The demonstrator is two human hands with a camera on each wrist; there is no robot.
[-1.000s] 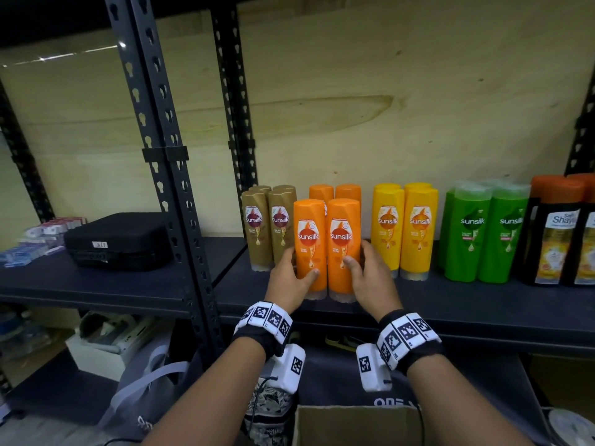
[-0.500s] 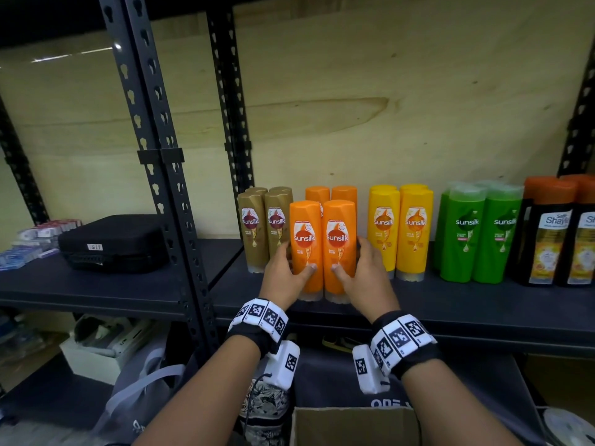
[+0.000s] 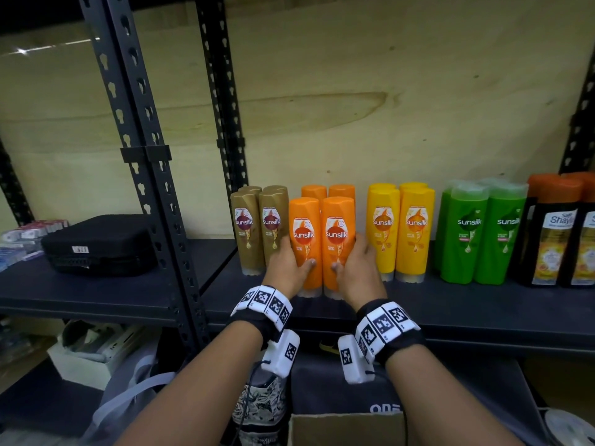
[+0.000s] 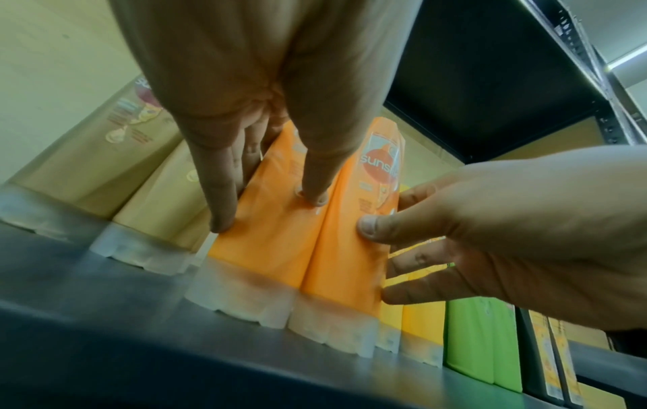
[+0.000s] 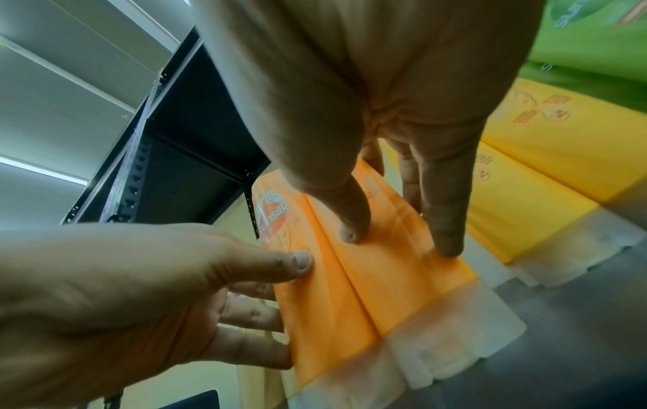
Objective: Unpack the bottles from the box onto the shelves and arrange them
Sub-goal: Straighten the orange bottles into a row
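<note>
Two orange Sunsilk bottles stand side by side at the front of the dark shelf (image 3: 450,312). My left hand (image 3: 291,263) grips the left orange bottle (image 3: 304,246), thumb on its front and fingers down its left side. My right hand (image 3: 352,262) grips the right orange bottle (image 3: 338,243) the same way from the right. The left wrist view shows my left hand (image 4: 268,213) on the left bottle (image 4: 273,249). The right wrist view shows my right hand (image 5: 401,243) on the right bottle (image 5: 402,276). The cardboard box (image 3: 347,429) shows at the bottom edge.
Two more orange bottles (image 3: 328,191) stand behind the held pair. Brown bottles (image 3: 257,230) flank them on the left; yellow bottles (image 3: 399,230), green bottles (image 3: 483,233) and black bottles (image 3: 557,236) stand to the right. A rack post (image 3: 154,188) and a black case (image 3: 96,246) are further left.
Both hands have slid the two front orange bottles a little deeper onto the shelf, closer to the pair behind. The grips are unchanged.
</note>
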